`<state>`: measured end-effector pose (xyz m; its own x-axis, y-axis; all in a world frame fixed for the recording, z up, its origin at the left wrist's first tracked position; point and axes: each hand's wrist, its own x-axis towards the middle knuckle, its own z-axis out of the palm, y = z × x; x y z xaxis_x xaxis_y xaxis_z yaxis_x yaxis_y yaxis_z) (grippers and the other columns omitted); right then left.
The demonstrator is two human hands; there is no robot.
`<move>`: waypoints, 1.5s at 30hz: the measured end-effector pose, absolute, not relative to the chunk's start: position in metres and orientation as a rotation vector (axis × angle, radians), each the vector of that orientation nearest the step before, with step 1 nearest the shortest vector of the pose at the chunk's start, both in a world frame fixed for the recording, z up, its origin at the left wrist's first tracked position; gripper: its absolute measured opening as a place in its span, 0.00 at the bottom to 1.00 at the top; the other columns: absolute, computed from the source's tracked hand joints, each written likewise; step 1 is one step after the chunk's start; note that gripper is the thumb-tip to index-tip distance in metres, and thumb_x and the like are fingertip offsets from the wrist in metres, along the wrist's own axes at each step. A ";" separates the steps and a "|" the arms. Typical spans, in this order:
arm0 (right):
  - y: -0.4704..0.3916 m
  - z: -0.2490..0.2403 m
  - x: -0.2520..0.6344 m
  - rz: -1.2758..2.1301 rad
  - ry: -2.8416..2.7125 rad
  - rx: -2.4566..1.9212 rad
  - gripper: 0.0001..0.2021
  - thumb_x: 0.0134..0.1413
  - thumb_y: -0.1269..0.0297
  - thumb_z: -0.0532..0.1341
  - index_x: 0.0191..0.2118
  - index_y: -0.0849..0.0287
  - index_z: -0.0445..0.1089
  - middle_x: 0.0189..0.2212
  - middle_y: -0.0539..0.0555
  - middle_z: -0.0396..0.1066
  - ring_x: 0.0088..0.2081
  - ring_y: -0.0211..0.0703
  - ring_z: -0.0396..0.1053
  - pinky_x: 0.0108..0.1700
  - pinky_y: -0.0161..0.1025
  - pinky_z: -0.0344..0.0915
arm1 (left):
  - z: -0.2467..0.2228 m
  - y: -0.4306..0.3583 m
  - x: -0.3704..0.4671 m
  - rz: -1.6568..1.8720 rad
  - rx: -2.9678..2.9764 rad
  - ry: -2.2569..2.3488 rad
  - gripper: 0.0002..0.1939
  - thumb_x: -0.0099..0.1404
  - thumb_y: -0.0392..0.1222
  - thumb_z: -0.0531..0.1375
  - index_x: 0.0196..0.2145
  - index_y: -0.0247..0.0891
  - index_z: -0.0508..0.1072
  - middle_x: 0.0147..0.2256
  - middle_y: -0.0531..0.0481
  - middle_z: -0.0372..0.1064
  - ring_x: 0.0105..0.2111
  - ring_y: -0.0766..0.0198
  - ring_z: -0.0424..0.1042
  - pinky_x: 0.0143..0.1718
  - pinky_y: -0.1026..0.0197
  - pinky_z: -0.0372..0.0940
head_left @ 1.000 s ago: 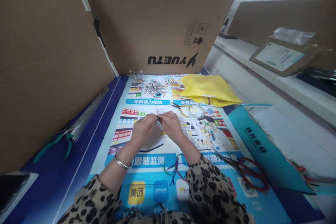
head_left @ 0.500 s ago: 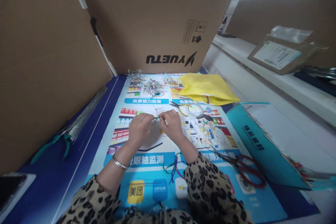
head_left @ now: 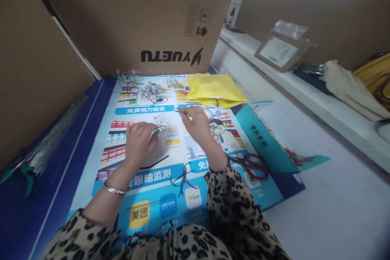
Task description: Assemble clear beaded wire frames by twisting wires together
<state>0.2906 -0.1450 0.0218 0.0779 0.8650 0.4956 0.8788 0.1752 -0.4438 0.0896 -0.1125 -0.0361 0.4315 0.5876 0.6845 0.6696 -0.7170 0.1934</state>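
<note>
My left hand (head_left: 140, 142) is closed in a pinch on a thin wire piece with a bit of green thread (head_left: 157, 129), above the printed sheet. Fine wire ends (head_left: 164, 122) spread just beyond its fingertips. Further right, my right hand (head_left: 196, 124) has its fingers closed over the small pliers (head_left: 177, 109). Only their dark jaw tips show; the hand covers the handles. Behind that hand is part of a clear round coil (head_left: 209, 113). Purple, green and red threads (head_left: 184, 178) lie on the sheet between my forearms.
Tangled wire pieces (head_left: 152, 88) lie at the back, beside a yellow bag (head_left: 216, 87). Red-handled scissors (head_left: 256, 166) and a teal box (head_left: 262, 134) are at the right. Teal-handled pliers (head_left: 29, 178) and a wire bundle lie left. Cardboard (head_left: 137, 16) walls the back and left.
My hands have come apart. The right hand has moved away to the small pliers, while the left keeps the wire piece. The camera's view has swung to the right.
</note>
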 end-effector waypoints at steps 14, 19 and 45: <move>-0.236 0.008 0.338 0.331 -2.267 -2.072 0.10 0.55 0.69 0.56 0.28 0.59 0.73 0.28 0.54 0.73 0.33 0.41 0.66 0.32 0.35 0.55 | -0.027 -0.128 0.094 -1.558 -2.450 -0.904 0.05 0.56 0.34 0.61 0.32 0.40 0.70 0.34 0.47 0.75 0.39 0.56 0.70 0.45 0.50 0.58; -0.253 -0.026 0.310 0.450 -2.353 -1.740 0.07 0.55 0.71 0.58 0.36 0.58 0.73 0.33 0.54 0.73 0.39 0.43 0.66 0.40 0.36 0.58 | -0.026 -0.142 0.100 -1.639 -2.524 -0.859 0.06 0.55 0.34 0.61 0.32 0.40 0.70 0.33 0.49 0.74 0.38 0.57 0.71 0.44 0.50 0.60; -0.259 -0.046 0.313 0.586 -2.056 -1.687 0.04 0.51 0.73 0.60 0.33 0.58 0.70 0.30 0.52 0.70 0.37 0.43 0.67 0.41 0.39 0.62 | -0.051 -0.215 0.113 -0.917 -3.516 -0.806 0.08 0.64 0.34 0.51 0.36 0.38 0.70 0.37 0.46 0.68 0.39 0.60 0.65 0.40 0.58 0.63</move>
